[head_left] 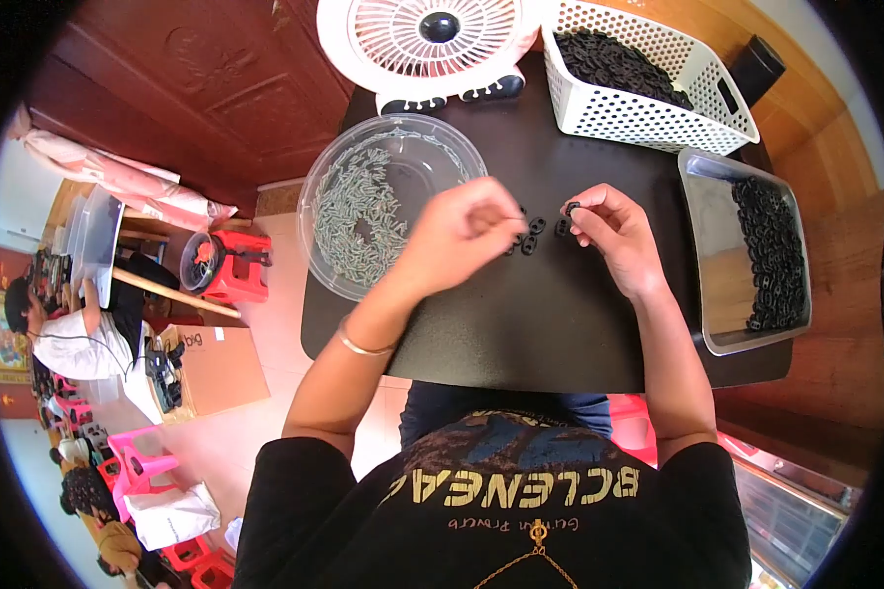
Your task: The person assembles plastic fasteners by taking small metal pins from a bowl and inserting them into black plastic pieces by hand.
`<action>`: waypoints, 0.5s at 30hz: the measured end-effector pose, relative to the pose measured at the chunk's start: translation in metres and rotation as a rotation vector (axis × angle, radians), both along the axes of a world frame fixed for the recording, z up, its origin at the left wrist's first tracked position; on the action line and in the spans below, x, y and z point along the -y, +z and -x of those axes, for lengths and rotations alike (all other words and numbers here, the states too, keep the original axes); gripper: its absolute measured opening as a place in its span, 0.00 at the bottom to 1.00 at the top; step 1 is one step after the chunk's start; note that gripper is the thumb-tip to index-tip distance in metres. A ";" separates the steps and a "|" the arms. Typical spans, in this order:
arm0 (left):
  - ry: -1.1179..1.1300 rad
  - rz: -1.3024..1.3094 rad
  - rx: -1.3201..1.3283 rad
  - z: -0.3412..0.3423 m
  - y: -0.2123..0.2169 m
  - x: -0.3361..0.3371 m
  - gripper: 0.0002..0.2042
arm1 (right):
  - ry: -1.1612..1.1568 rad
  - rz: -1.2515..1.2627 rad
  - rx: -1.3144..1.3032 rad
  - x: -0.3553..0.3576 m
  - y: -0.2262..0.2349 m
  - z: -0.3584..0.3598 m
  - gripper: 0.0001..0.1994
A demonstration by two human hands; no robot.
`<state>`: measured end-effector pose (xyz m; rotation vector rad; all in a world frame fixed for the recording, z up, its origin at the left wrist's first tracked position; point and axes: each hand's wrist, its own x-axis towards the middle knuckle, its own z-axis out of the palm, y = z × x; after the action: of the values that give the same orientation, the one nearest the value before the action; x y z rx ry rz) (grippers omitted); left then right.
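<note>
Hands: two, a left hand and a right hand, both over the bench
Black rings in the right hand's grip: one
Loose black rings on the bench between the hands: about five, partly hidden by the left hand
Clear round bowls: one, holding small grey pins too many to count
White lattice baskets: one, filled with black rings too many to count
Clear rectangular trays: one, with a heap of black rings along its right side, too many to count
White fans: one
Bracelets on the left wrist: one
Other people at left: one
</note>
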<state>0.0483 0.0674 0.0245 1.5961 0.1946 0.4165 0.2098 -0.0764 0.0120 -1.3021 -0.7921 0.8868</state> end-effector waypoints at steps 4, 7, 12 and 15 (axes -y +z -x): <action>-0.035 0.251 0.013 -0.033 0.000 0.019 0.03 | -0.046 -0.041 -0.036 0.004 0.001 0.002 0.03; 0.012 0.440 0.057 -0.040 -0.010 0.025 0.05 | -0.090 -0.078 -0.044 0.006 0.003 0.003 0.03; 0.046 0.588 0.020 -0.034 -0.023 0.026 0.09 | -0.107 -0.097 0.032 0.003 0.000 0.005 0.04; 0.047 0.574 0.076 -0.036 -0.025 0.026 0.12 | -0.087 -0.056 0.143 0.002 -0.001 0.004 0.03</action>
<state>0.0842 0.0417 -0.0006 1.0118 0.2667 0.4120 0.2058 -0.0788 0.0107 -1.3512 -0.8591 0.7037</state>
